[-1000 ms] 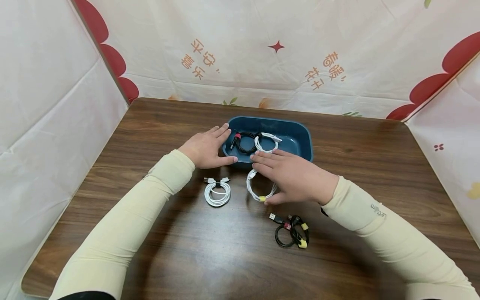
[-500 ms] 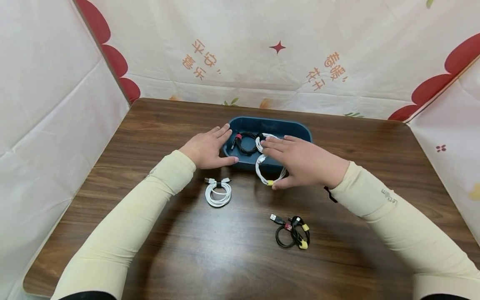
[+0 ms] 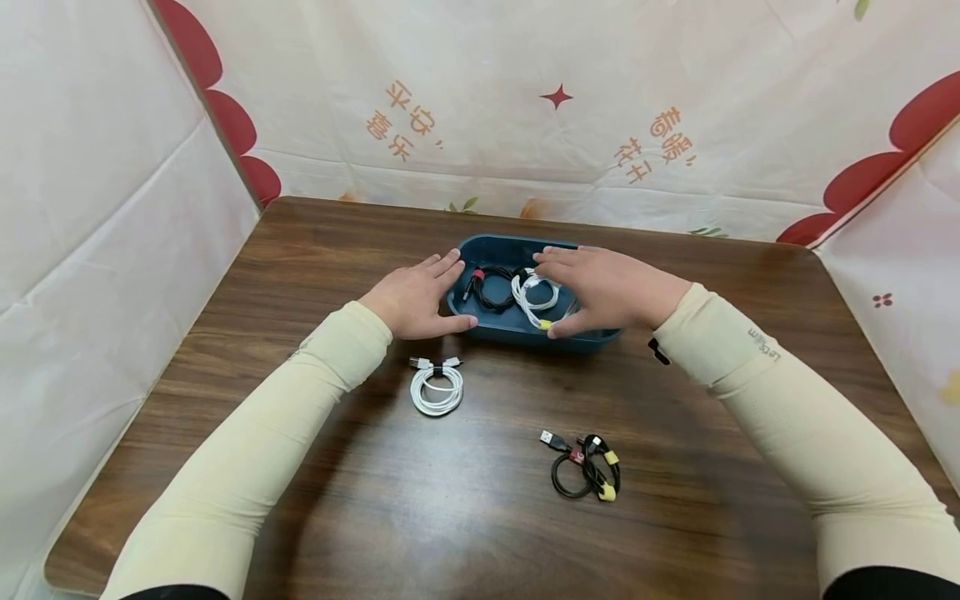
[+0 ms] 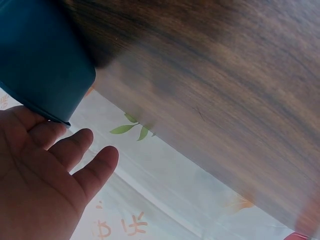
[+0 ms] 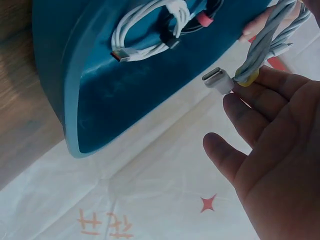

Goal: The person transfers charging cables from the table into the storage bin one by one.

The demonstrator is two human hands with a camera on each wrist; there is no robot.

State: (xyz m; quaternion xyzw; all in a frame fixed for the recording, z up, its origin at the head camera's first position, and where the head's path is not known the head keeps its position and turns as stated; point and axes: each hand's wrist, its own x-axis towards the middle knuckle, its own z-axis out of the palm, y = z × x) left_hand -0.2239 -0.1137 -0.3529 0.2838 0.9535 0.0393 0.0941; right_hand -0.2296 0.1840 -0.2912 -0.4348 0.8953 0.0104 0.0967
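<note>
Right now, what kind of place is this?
Probably a small tabletop work corner, screened off: a wooden table, printed cloth hung round it, and a blue tray holding coiled cables.

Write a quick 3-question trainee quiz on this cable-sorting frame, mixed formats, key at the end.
1. True or false: the left hand grips a cable.
2. Multiple choice: the white cable with the yellow tie, held by the right hand, is
A) flat on the table
B) over the blue bin
C) beside the black cable bundle
3. Fill in: the coiled cable lying on the table nearest the left hand is ____ in colour.

Key
1. False: its fingers lie straight against the bin's left end.
2. B
3. white
</note>
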